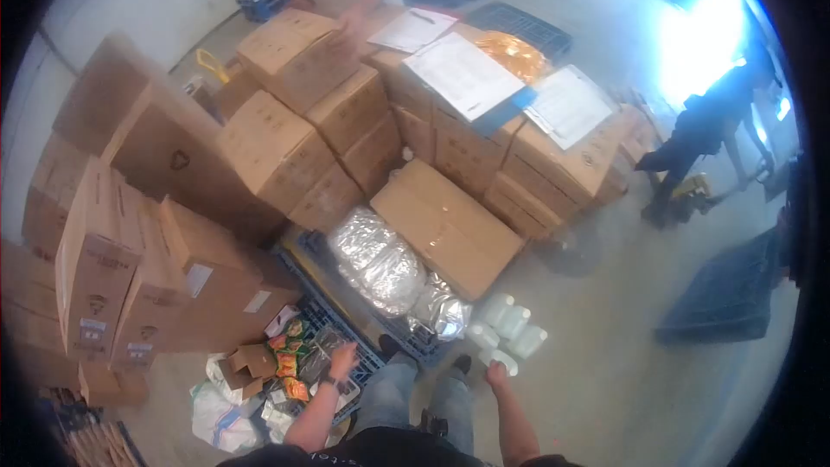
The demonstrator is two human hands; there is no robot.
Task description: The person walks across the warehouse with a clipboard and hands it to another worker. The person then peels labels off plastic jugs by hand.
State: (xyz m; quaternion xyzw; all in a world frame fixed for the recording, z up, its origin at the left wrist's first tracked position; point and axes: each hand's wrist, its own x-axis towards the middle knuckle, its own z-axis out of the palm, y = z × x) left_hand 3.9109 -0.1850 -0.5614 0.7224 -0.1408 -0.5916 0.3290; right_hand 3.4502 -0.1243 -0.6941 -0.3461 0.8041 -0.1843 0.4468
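Note:
My left hand (343,363), with a band on the wrist, hangs over the blue pallet (367,348), beside dark plastic-wrapped packs (316,361). Its fingers are too small and blurred to make out a grip. My right hand (496,373) looks curled, fingers together, at the near end of a white plastic jug (500,361); whether it grips the jug is unclear. More white jugs (512,322) stand just beyond on the floor. In front of my legs lie silver foil-wrapped bundles (376,261) next to a large closed carton (448,229).
Stacked cartons (277,143) wall off the left and front. Papers (462,73) lie on the front stack. Colourful packets (289,363), a small open box (249,365) and a white sack (220,415) sit at lower left. A person (709,125) and dark pallet (722,294) are right; another person leans over the back cartons.

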